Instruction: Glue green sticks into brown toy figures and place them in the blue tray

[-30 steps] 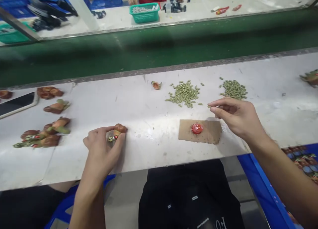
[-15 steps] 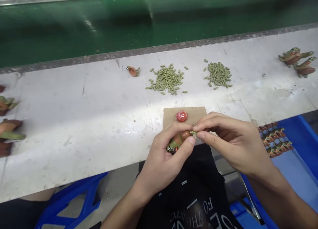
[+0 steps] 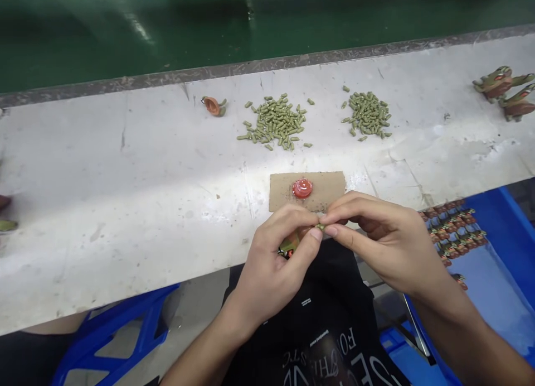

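Observation:
My left hand (image 3: 278,266) is closed around a small green and brown figurine (image 3: 289,244), mostly covered by the fingers. Against it, my right hand (image 3: 376,235) pinches a tiny green peg (image 3: 320,227) between thumb and forefinger; the fingertips of both hands meet there. Just beyond the hands lies a piece of cardboard (image 3: 278,192) with a round red glossy blob (image 3: 302,188) on it. Farther back on the white table are two piles of green pegs, a left pile (image 3: 278,122) and a right pile (image 3: 370,114).
One small brown and green piece (image 3: 213,105) lies left of the piles. Finished-looking figurines (image 3: 497,85) stand at the far right. A blue bin (image 3: 497,285) below the table holds rows of figurines (image 3: 455,230). A green belt (image 3: 200,29) runs behind the table; a blue stool (image 3: 112,341) is at lower left.
The view has shifted slightly, so the table items sit higher and a bit farther left. The figurine is more covered by my left fingers, with my right fingertips still at the peg.

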The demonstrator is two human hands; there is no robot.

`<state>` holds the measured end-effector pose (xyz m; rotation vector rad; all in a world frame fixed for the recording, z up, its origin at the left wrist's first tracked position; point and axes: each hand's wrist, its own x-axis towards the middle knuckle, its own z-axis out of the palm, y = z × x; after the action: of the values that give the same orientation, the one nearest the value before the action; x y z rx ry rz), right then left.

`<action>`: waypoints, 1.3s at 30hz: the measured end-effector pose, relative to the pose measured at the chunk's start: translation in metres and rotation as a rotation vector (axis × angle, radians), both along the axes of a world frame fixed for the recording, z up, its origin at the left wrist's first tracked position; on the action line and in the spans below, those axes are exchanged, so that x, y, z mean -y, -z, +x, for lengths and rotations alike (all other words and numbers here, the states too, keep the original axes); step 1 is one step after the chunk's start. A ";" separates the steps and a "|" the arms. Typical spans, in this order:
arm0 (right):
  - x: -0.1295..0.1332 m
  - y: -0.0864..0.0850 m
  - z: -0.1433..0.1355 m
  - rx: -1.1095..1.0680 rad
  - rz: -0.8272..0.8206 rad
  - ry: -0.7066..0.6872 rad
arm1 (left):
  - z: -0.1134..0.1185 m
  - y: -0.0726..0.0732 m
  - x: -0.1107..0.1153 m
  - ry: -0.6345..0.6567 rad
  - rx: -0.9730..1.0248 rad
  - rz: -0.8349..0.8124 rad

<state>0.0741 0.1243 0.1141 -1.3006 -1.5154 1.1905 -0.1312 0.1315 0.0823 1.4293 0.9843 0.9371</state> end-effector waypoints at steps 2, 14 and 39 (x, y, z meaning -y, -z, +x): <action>0.000 0.001 -0.001 -0.007 -0.028 0.013 | -0.001 0.000 0.000 0.000 -0.006 0.022; -0.014 0.009 -0.008 0.075 0.045 0.084 | -0.002 0.011 0.006 -0.118 0.011 -0.157; -0.026 0.032 -0.008 0.360 0.369 0.148 | -0.017 0.020 0.009 -0.157 0.044 -0.305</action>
<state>0.0664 0.1503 0.0821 -1.3886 -1.7562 0.5648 -0.1480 0.1221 0.0623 1.0843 1.1652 0.8838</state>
